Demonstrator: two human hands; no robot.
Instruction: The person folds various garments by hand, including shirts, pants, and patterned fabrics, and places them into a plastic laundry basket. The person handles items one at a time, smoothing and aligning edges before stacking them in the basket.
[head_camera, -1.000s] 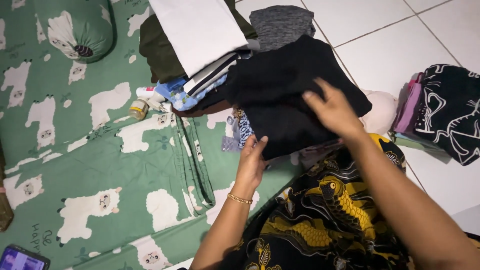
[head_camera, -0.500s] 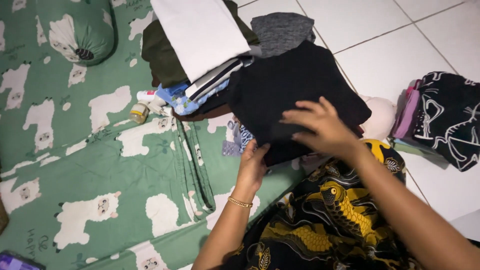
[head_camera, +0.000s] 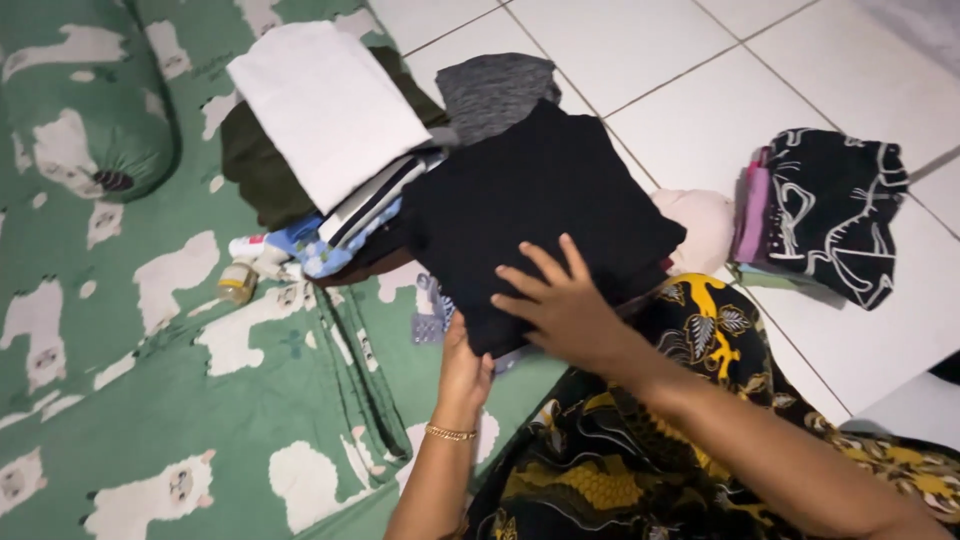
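A small yellowish bottle (head_camera: 237, 283) and a white tube (head_camera: 262, 246) are seen lying on the green bedsheet (head_camera: 150, 400), beside the folded clothes.

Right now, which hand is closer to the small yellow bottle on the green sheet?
Left. The left hand sits at the black folded cloth's near edge, closer to the small yellow bottle. The right hand rests on the cloth, farther away.

Both hands (head_camera: 520, 340) on folded black garment (head_camera: 530, 210) — green sheet (head_camera: 150, 400) beneath
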